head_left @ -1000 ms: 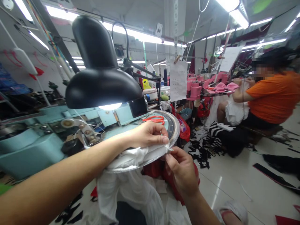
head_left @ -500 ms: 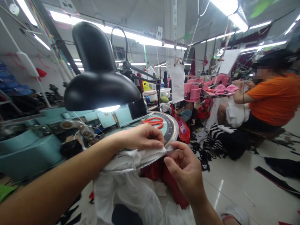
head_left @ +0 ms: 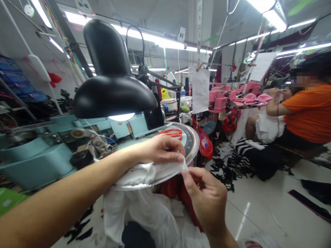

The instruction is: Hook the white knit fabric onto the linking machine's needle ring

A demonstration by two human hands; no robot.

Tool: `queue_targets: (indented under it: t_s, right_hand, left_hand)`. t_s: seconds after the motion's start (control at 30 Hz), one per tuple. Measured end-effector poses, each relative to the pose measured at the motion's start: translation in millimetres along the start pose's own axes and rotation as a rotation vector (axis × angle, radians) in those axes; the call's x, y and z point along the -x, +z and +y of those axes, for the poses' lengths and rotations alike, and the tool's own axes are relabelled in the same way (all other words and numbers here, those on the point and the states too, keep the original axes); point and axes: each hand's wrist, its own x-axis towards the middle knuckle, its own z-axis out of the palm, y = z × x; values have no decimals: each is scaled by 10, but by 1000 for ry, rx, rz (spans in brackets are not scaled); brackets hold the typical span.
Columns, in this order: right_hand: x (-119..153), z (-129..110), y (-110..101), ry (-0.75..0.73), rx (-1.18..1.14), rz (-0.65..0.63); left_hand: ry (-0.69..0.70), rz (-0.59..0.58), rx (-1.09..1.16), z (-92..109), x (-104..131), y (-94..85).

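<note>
White fabric is lying over the toothed rim of the round dial, rest hanging below. Left hand has its fingers bunched on it, right hand pinches the edge, red-handled scissors just behind.

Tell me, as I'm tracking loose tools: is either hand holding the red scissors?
No, the red scissors lie on the round dial, while the left hand and right hand are at the white fabric.
</note>
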Motion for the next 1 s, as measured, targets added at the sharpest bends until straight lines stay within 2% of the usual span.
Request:
queue_targets:
  t_s: [0.07, 0.17, 0.47, 0.63, 0.77, 0.9, 1.0]
  right_hand:
    - [13, 54, 21, 148, -141, -3]
    - [-5, 119, 51, 338, -362, -145]
    - [-32, 89, 47, 271, -260, -96]
    - [-28, 123, 23, 336, -347, -192]
    - [-31, 139, 10, 300, -369, -181]
    - [-52, 143, 10, 342, -384, -258]
    - [-75, 161, 5, 346, -376, -244]
  left_hand:
    - [-32, 6, -14, -32, -25, 25]
    - [-53, 12, 15, -58, -41, 47]
    - [-56, 28, 100, -73, -38, 70]
    - [-62, 22, 82, -65, -46, 66]
    - [-51, 30, 69, -59, -46, 66]
    - [-68, 20, 68, -58, -50, 67]
    - [-66, 28, 70, -57, -58, 68]
